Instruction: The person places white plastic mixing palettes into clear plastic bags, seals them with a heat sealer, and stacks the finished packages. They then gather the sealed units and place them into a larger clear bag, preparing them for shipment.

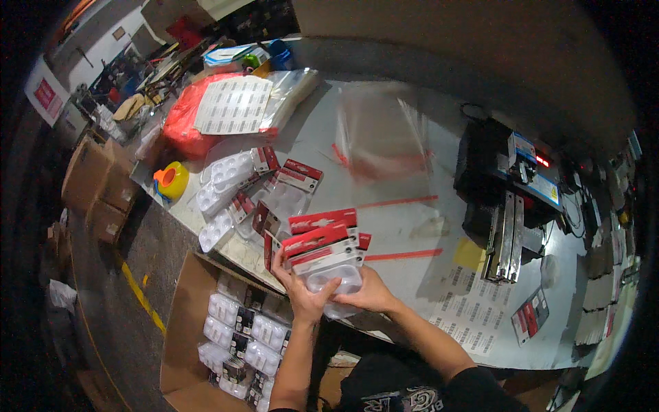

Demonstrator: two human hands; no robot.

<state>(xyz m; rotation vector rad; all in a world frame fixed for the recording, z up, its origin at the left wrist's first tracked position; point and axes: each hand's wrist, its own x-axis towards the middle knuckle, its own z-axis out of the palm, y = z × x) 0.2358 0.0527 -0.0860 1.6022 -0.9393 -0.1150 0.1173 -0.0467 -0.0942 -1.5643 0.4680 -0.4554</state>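
Observation:
Near the front edge of the table, both my hands grip a small stack of blister packs (pixel 334 278) with red and white header cards and clear moulded plastic cups. My left hand (pixel 307 296) is closed round the stack's left side, its thumb across the front. From the right, my right hand (pixel 369 291) holds the lower right edge, thumb over the plastic. Its fingers are partly hidden behind the packs. Just beyond my left hand lies a loose pile of similar blister packs (pixel 287 196), with nested clear trays (pixel 225 177) among them.
An open cardboard box (pixel 180 343) with packed blister packs stands below the table's left front edge. Clear bags (pixel 384 137) lie mid-table. A black machine (pixel 491 161) with metal rails stands right, near label sheets (pixel 473 309). A yellow tape dispenser (pixel 173 181) sits at the left edge.

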